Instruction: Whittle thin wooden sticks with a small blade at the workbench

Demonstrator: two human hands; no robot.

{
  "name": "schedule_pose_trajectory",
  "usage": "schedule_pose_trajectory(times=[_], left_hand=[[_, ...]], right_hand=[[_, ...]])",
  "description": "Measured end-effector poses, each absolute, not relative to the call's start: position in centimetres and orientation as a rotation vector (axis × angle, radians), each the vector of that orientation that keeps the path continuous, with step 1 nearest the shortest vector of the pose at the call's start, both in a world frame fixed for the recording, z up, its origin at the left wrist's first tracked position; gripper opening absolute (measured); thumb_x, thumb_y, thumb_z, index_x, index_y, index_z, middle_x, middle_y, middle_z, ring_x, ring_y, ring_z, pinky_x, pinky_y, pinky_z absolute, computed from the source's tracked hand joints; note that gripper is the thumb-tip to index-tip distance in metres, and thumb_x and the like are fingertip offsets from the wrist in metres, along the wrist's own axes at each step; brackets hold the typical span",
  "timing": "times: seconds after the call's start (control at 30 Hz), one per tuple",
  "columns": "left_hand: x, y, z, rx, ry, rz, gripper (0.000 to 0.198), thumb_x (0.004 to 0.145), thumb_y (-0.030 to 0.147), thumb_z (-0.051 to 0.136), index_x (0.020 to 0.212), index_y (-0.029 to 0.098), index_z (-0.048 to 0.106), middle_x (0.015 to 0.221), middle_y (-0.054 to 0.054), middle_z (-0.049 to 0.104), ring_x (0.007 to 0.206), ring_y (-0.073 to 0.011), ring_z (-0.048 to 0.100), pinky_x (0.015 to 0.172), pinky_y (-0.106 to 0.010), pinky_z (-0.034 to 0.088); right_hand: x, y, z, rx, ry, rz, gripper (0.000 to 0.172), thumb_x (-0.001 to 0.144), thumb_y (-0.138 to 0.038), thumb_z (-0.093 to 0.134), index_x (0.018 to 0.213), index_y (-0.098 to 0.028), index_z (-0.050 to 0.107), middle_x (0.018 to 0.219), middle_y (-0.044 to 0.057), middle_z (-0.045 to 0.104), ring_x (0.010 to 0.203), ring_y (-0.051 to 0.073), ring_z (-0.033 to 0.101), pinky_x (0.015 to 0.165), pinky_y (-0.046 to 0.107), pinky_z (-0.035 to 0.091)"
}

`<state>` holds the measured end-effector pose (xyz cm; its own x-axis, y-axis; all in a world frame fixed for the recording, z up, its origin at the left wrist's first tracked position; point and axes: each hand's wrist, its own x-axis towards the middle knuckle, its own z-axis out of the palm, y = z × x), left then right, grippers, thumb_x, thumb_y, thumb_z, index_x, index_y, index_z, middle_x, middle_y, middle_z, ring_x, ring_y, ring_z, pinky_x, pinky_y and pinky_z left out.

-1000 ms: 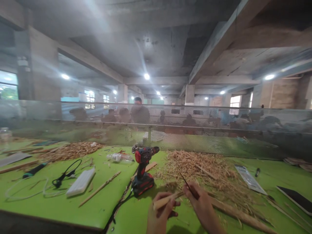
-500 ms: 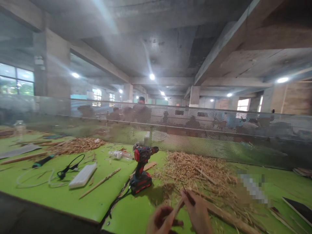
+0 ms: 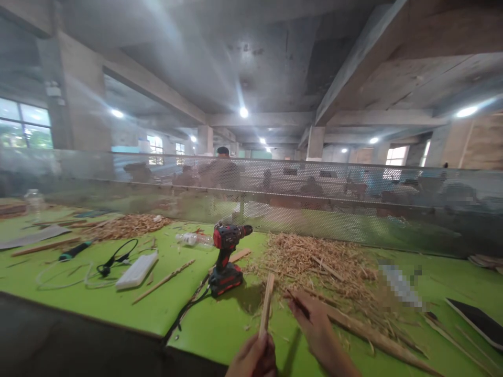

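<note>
My left hand (image 3: 255,356) is closed around the lower end of a flat wooden strip (image 3: 267,303), which points up and away from me over the green tabletop. Just to its right, my right hand (image 3: 314,324) is closed on a thin dark tool (image 3: 299,303), mostly covered by the fingers, so its exact kind is unclear. The tool and the strip are apart. Beyond both hands lies a heap of wood shavings (image 3: 314,256). A long wooden piece (image 3: 369,332) rests to the right of my right hand.
A red and black cordless drill (image 3: 226,256) stands upright left of the strip. Farther left are a white power strip (image 3: 137,270), a spiral-cut stick (image 3: 163,281), a green-handled tool (image 3: 75,250) and a plastic bottle (image 3: 194,240). A perforated screen (image 3: 275,193) runs behind.
The wooden strip has swung upright and now shows its length. My hands have moved apart, and the dark tool has come away from the strip. The view has shifted slightly.
</note>
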<state>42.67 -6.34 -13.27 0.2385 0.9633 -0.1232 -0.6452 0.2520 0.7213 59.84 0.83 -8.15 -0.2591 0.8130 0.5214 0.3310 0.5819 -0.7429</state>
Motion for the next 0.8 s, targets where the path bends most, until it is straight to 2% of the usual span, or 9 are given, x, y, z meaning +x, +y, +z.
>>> schedule_pose_trajectory(times=[0.1,0.23,0.33,0.4,0.6,0.7,0.8], left_hand=[[42.0,-6.9,-12.8,0.620,0.589,1.128,0.075,0.046,0.066,0.100,0.092,0.016,0.068,0.060,0.007,0.044,0.049,-0.0033,0.035,0.048,-0.017,0.023],[42.4,-8.6,-12.4,0.637,0.564,1.114,0.072,0.051,0.062,0.101,0.095,0.016,0.067,0.058,0.010,0.038,0.046,-0.0022,0.029,0.043,-0.016,0.018],[42.7,-10.7,-12.9,0.678,0.600,1.096,0.073,0.055,0.063,0.099,0.099,0.015,0.066,0.058,0.011,0.033,0.044,0.0001,0.023,0.041,-0.015,0.016],[42.6,-12.3,-13.4,0.710,0.620,1.066,0.073,0.056,0.064,0.098,0.099,0.015,0.065,0.059,0.012,0.033,0.043,0.0010,0.021,0.040,-0.013,0.016],[42.9,-17.6,-13.4,0.757,0.692,1.111,0.072,0.060,0.070,0.094,0.096,0.017,0.061,0.062,0.011,0.038,0.041,0.0004,0.023,0.032,-0.011,0.017],[43.8,-19.4,-13.0,0.808,0.761,1.119,0.075,0.056,0.080,0.089,0.087,0.020,0.055,0.056,0.012,0.036,0.036,-0.0013,0.026,0.029,-0.012,0.022],[44.8,-19.3,-12.8,0.888,0.827,1.122,0.081,0.054,0.092,0.078,0.084,0.022,0.051,0.048,0.013,0.035,0.033,-0.0035,0.025,0.027,-0.014,0.025]], right_hand=[[60.3,-0.6,-10.3,-1.008,-1.931,0.549,0.030,0.094,-0.046,0.057,0.076,-0.024,0.067,0.081,0.007,0.072,0.077,0.025,0.066,0.073,0.035,0.053],[59.2,-3.2,-13.0,-1.223,-2.010,0.414,0.025,0.093,-0.044,0.059,0.077,-0.024,0.062,0.078,0.005,0.070,0.070,0.023,0.062,0.065,0.033,0.045],[58.5,-5.5,-13.6,-1.506,-2.058,0.241,0.014,0.091,-0.025,0.057,0.082,-0.023,0.068,0.084,0.007,0.073,0.076,0.022,0.065,0.069,0.031,0.042],[58.1,-7.5,-13.2,-1.638,-2.101,0.210,0.018,0.088,-0.016,0.056,0.086,-0.021,0.073,0.090,0.009,0.077,0.083,0.022,0.068,0.074,0.029,0.041],[57.2,-14.4,-10.0,-1.771,-2.176,0.159,0.020,0.095,-0.020,0.058,0.099,-0.017,0.078,0.102,0.011,0.080,0.095,0.023,0.072,0.075,0.029,0.038],[57.4,-16.8,-9.1,-1.761,-2.249,0.078,0.021,0.095,-0.017,0.058,0.105,-0.016,0.077,0.105,0.011,0.080,0.096,0.022,0.072,0.076,0.028,0.038],[58.4,-17.3,-8.8,-1.751,-2.239,-0.039,0.024,0.091,-0.010,0.058,0.102,-0.017,0.077,0.107,0.010,0.079,0.100,0.023,0.071,0.081,0.028,0.039]])
